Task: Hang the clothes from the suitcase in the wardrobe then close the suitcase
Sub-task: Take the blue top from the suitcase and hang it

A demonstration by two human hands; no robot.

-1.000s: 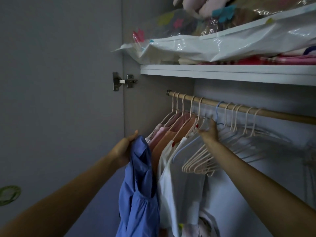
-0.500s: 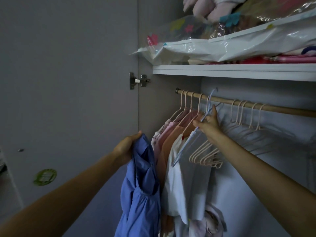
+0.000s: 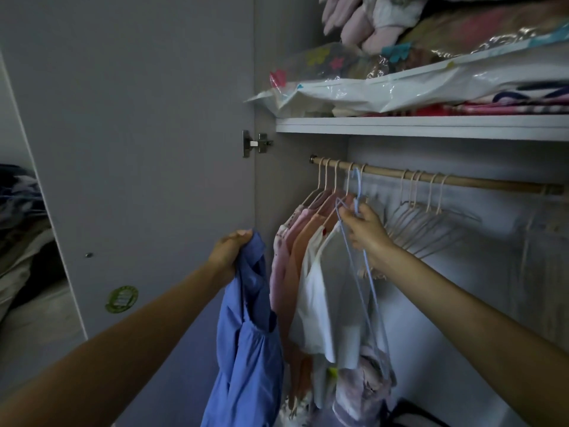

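Note:
My left hand (image 3: 229, 252) grips a blue garment (image 3: 246, 343) by its top, and the cloth hangs down in front of the open wardrobe. My right hand (image 3: 366, 231) pinches a light blue wire hanger (image 3: 365, 272) near its hook. The hanger is off the wooden rail (image 3: 462, 180) and dangles below my fingers. Pink, orange and white clothes (image 3: 311, 272) hang at the rail's left end. Empty pale hangers (image 3: 421, 217) are bunched to the right. The suitcase is out of view.
The wardrobe door (image 3: 138, 149) stands open on the left, with a hinge (image 3: 254, 143) at its edge. A white shelf (image 3: 431, 126) above the rail carries plastic-wrapped bedding (image 3: 400, 90) and soft toys. Piled clothes (image 3: 21, 229) show at the far left.
My right hand has lifted the blue hanger off the rail and drawn it down and left, so it now hangs free. My left hand keeps holding the blue garment.

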